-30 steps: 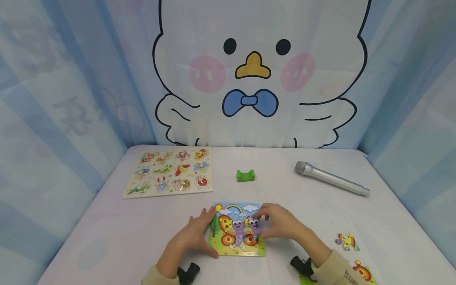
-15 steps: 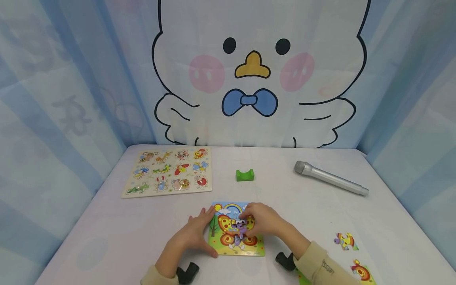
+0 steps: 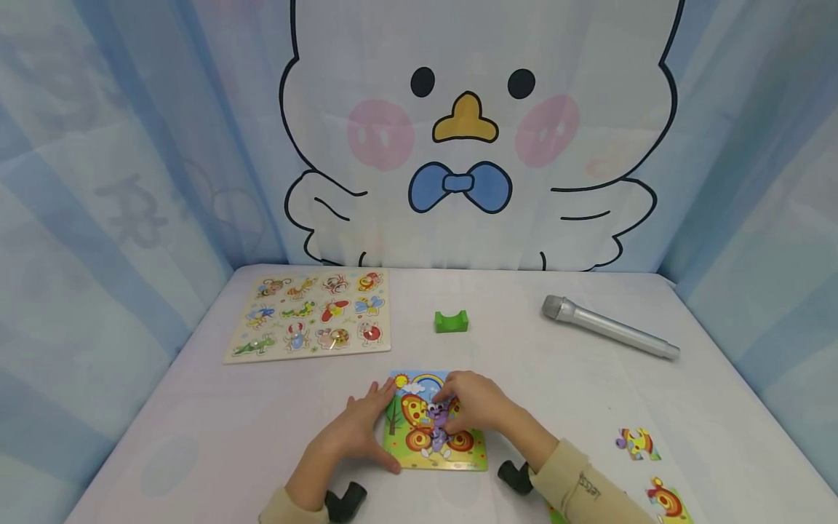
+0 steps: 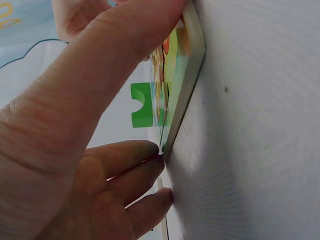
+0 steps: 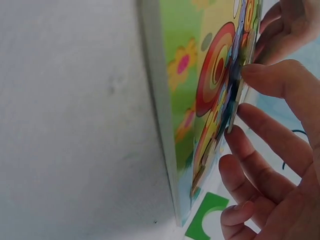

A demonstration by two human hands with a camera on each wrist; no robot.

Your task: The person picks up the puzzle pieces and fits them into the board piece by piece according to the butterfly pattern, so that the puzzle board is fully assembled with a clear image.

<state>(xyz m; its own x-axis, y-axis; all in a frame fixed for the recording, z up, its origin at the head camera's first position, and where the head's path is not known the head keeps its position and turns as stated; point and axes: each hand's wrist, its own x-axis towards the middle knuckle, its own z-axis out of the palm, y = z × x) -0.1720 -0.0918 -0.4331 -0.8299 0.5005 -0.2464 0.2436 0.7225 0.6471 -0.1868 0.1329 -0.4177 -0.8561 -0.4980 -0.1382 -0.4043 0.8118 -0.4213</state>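
Observation:
A small square jigsaw board [image 3: 425, 460] with a butterfly, tree and rainbow picture lies at the near middle of the table. My left hand [image 3: 358, 431] rests along its left side, thumb at the near corner and straight fingers at the far one; the left wrist view shows the thumb [image 4: 145, 35] over the board's edge. Over the butterfly, my right hand [image 3: 481, 402] pinches a thin purple puzzle piece [image 3: 437, 415] between thumb and fingertips. In the right wrist view this puzzle piece [image 5: 234, 112] appears edge-on, close over the board face. The right hand covers the board's upper right.
Loose puzzle pieces [image 3: 638, 444] lie at the right, another [image 3: 668, 501] nearer, partly under the right sleeve [image 3: 576, 480]. An insect puzzle board [image 3: 314, 349] stands back left, a green notched block [image 3: 452, 323] back middle, a silver microphone [image 3: 609, 327] back right. Curtains surround the table.
My right hand has moved left from the board's right edge to its middle, carrying the purple puzzle piece onto the butterfly. The left hand stays in place.

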